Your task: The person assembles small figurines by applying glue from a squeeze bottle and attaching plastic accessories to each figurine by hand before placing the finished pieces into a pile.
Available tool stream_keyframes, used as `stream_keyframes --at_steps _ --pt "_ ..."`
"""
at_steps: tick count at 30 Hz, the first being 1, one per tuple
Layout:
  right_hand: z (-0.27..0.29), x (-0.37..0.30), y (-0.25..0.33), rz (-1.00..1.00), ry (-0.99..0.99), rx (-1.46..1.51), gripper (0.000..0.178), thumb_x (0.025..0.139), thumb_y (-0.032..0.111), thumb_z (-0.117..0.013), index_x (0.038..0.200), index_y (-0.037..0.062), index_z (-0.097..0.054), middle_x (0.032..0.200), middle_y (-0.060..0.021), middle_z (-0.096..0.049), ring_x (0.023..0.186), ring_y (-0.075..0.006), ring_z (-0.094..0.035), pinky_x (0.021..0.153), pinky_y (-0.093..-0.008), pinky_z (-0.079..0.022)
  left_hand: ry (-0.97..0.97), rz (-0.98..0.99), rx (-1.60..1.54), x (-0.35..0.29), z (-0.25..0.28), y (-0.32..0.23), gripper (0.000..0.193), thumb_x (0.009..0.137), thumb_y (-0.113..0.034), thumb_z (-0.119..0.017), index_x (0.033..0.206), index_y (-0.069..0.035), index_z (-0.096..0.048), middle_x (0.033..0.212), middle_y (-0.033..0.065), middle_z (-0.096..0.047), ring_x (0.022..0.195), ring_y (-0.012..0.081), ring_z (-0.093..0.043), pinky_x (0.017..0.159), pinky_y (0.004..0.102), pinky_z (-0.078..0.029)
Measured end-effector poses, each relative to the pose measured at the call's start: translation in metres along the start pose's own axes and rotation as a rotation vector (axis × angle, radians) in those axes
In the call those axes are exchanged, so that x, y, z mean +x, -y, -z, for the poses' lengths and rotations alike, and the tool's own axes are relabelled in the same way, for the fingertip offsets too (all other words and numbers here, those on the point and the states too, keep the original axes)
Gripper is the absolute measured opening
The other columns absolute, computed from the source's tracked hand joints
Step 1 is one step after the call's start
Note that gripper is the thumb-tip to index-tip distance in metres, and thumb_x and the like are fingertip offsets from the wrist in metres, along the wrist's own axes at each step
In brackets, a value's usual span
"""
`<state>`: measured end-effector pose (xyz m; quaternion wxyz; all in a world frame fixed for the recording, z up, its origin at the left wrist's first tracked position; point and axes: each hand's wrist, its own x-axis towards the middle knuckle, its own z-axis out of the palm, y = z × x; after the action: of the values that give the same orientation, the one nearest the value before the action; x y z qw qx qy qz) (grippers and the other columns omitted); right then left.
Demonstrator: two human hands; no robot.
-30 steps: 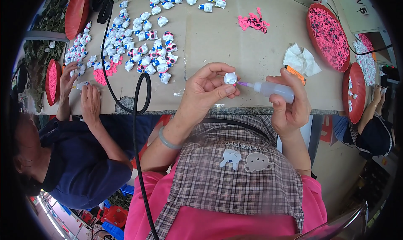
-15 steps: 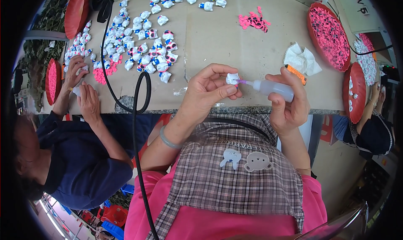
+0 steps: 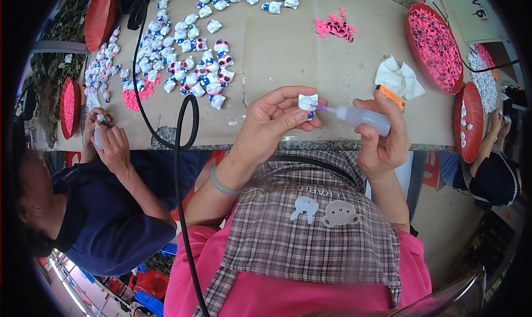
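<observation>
Hands meet just above the near edge of the beige tabletop [image 3: 288, 51], and I take that edge as my landmark. My left hand [image 3: 274, 123] comes up from the lower left with the forearm slanting toward the edge, a grey band on the wrist, palm turned partly up. Its grip is closed in a pinch: thumb and fingertips [image 3: 299, 117] hold a small white moulded figurine with blue and pink marks [image 3: 307, 102], raised just over the edge. My right hand [image 3: 379, 145] rises from the lower right, forearm nearly upright, fingers curled shut around a small translucent plastic squeeze bottle with a purple nozzle [image 3: 363, 119]. The bottle lies almost level, its nozzle pointing left and touching the figurine.

Beyond the edge, toward the far left, a scatter of similar white figurines [image 3: 188, 56] lies on the tabletop. A crumpled white tissue [image 3: 399, 78] sits beyond the edge to the right, near a round red tray of pink pieces [image 3: 435, 48]. A black cable [image 3: 183, 128] loops over the edge to the left of my left hand. Further left along it, another person's hands [image 3: 105, 139] work at something small I cannot make out.
</observation>
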<state>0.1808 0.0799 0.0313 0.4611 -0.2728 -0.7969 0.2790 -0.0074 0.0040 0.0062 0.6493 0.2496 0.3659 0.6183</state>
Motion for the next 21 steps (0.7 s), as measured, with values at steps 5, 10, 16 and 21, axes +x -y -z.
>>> stream_keyframes --at_steps 5,10,16,21 --pt "0.0001 -0.0011 -0.0018 0.014 -0.001 0.008 0.045 0.087 0.022 -0.066 0.12 -0.0055 -0.052 0.096 -0.0176 -0.066 0.078 -0.0235 -0.067 0.063 -0.0286 -0.053 0.01 0.009 -0.005 -0.0004 0.0005 0.0003 0.035 0.09 -0.009 -0.059 0.123 0.001 -0.053 0.114 0.0183 -0.062 0.089 0.0183 -0.066 0.079 0.0273 -0.054" --pt "0.0011 -0.0016 -0.0022 -0.007 0.0 0.002 0.045 0.088 0.021 -0.066 0.12 -0.0062 -0.052 0.095 -0.0176 -0.066 0.078 -0.0237 -0.068 0.064 -0.0288 -0.053 0.01 0.032 -0.024 -0.0017 0.0029 -0.0001 0.036 0.091 -0.009 -0.059 0.124 0.002 -0.052 0.115 0.0183 -0.062 0.09 0.0189 -0.066 0.079 0.0271 -0.054" --pt "0.0024 -0.0002 -0.0043 0.022 0.011 -0.049 0.046 0.094 0.026 -0.057 0.124 -0.0071 -0.048 0.091 -0.0198 -0.067 0.064 -0.0131 -0.061 0.056 -0.0221 -0.049 0.003 0.04 -0.053 -0.0028 0.0043 -0.0007 0.036 0.091 -0.009 -0.058 0.124 0.002 -0.052 0.116 0.0187 -0.061 0.09 0.0192 -0.066 0.078 0.027 -0.054" --pt "0.0024 -0.0003 -0.0039 0.032 0.017 -0.046 0.045 0.094 0.025 -0.058 0.124 -0.0068 -0.049 0.091 -0.0195 -0.067 0.064 -0.0133 -0.061 0.056 -0.0221 -0.048 0.007 0.033 -0.058 -0.0023 0.005 0.0003 0.036 0.091 -0.008 -0.058 0.125 0.001 -0.052 0.117 0.0189 -0.061 0.091 0.0191 -0.066 0.079 0.0269 -0.054"
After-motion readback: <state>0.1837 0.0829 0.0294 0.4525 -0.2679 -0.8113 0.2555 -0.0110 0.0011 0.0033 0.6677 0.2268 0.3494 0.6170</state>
